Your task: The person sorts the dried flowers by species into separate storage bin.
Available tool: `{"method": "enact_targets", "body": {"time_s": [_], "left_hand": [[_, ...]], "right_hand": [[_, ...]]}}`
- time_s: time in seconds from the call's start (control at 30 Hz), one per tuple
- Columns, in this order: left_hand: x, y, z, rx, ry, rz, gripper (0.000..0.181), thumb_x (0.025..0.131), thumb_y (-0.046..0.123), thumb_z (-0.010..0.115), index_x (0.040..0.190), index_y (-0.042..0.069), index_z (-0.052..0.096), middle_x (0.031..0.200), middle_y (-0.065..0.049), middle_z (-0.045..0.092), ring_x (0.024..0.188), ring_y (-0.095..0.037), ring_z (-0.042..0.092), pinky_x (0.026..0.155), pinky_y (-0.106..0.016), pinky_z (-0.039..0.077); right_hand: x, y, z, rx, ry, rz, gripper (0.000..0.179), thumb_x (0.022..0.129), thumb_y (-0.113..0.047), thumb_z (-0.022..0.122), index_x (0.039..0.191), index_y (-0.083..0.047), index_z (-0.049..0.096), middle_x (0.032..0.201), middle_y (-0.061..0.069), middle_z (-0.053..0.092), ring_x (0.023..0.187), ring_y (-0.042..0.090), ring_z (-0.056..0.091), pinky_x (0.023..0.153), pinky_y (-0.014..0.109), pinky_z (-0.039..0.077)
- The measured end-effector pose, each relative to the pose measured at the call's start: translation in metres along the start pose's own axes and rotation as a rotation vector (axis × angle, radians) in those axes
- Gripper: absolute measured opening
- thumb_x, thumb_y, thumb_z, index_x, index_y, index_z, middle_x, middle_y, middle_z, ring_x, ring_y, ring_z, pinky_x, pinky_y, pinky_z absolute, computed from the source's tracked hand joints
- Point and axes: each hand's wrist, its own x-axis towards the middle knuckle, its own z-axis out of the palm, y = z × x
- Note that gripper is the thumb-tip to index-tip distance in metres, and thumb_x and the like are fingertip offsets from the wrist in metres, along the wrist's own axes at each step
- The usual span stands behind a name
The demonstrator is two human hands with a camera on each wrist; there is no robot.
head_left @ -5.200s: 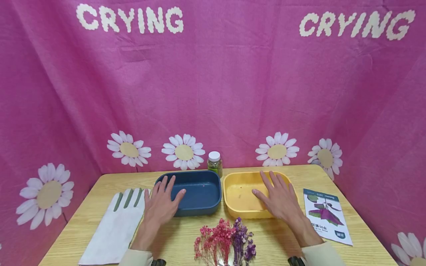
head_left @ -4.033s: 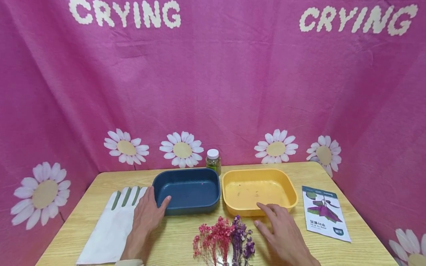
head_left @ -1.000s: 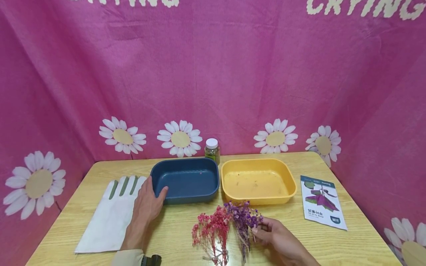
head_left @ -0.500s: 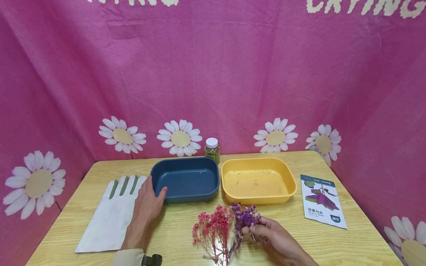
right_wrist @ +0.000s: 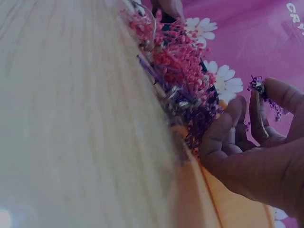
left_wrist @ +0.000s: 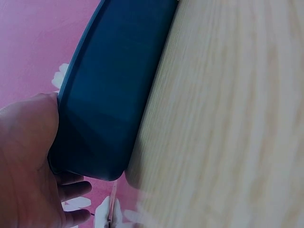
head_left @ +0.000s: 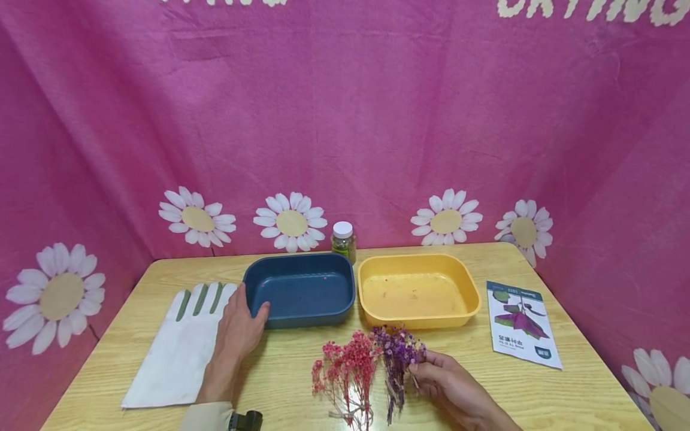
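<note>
At the left end of the blue plastic basin (head_left: pixel 309 321), my left hand (head_left: pixel 236 335) grips the corner. Its thumb reaches over the rim, and the other fingers lie along the outside, as the left wrist view shows on the basin (left_wrist: pixel 111 90). My right hand (head_left: pixel 450 386) is beside a bunch of purple dried flowers (head_left: pixel 396 359) near the table's front. In the right wrist view its thumb and index finger pinch a small purple sprig (right_wrist: pixel 257 86), while the other fingers curl near the bunch. Pink dried flowers (head_left: pixel 353 359) lie just left of the purple ones.
A yellow basin (head_left: pixel 417 321) stands right of the blue one. Behind them is a small jar (head_left: pixel 343 242) with a white lid. A white glove (head_left: pixel 172 359) lies left, a seed packet (head_left: pixel 523 326) right. A pink curtain (head_left: pixel 372 120) surrounds the wooden table (head_left: pixel 291 383).
Both hands were spread over the basins. The left moved to the blue basin's left end. The right came down to the purple flowers and took a sprig; the purple bunch shifted away from the pink.
</note>
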Motion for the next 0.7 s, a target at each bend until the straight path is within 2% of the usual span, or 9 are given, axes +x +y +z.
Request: {"method": "enact_targets", "body": {"time_s": [0.17,0.33,0.43,0.6,0.7], "left_hand": [[0.000,-0.001,0.000,0.000,0.004,0.006,0.080,0.096,0.042,0.045,0.154,-0.001,0.010,0.157,-0.026,0.018,0.143,-0.045,0.023,0.116,-0.059,0.024],[0.000,-0.001,0.001,-0.007,-0.010,-0.007,0.081,0.097,0.043,0.045,0.154,0.000,0.008,0.158,-0.025,0.016,0.144,-0.044,0.021,0.116,-0.060,0.023],[-0.001,0.000,0.001,-0.012,-0.027,-0.018,0.083,0.097,0.046,0.045,0.154,0.001,0.006,0.158,-0.025,0.014,0.145,-0.044,0.019,0.116,-0.060,0.022],[-0.002,0.000,-0.001,-0.035,-0.051,-0.029,0.089,0.096,0.052,0.046,0.155,0.001,0.003,0.159,-0.026,0.013,0.146,-0.043,0.018,0.116,-0.059,0.021],[-0.002,0.000,-0.002,-0.057,-0.061,-0.033,0.094,0.094,0.058,0.047,0.155,0.002,0.003,0.159,-0.026,0.013,0.146,-0.043,0.018,0.117,-0.058,0.020]], "right_hand": [[0.003,-0.011,0.007,0.008,0.046,-0.008,0.015,0.094,-0.016,0.060,0.106,-0.009,0.061,0.093,-0.008,0.056,0.083,0.005,0.053,0.077,0.020,0.047],[0.015,-0.032,0.014,-0.135,0.103,-0.089,0.011,0.094,-0.019,0.059,0.102,-0.010,0.060,0.089,-0.008,0.056,0.082,0.005,0.054,0.075,0.021,0.049],[0.027,-0.046,0.018,-0.191,0.125,-0.136,0.012,0.095,-0.020,0.059,0.101,-0.009,0.058,0.088,-0.006,0.056,0.082,0.007,0.054,0.076,0.023,0.049],[0.052,-0.065,0.025,-0.231,0.179,-0.160,0.014,0.093,-0.018,0.061,0.097,-0.006,0.055,0.085,-0.003,0.054,0.079,0.011,0.053,0.078,0.027,0.049],[0.067,-0.073,0.030,-0.275,0.204,-0.164,0.023,0.092,-0.017,0.062,0.108,-0.003,0.053,0.086,-0.002,0.055,0.081,0.012,0.054,0.079,0.030,0.049]]}}
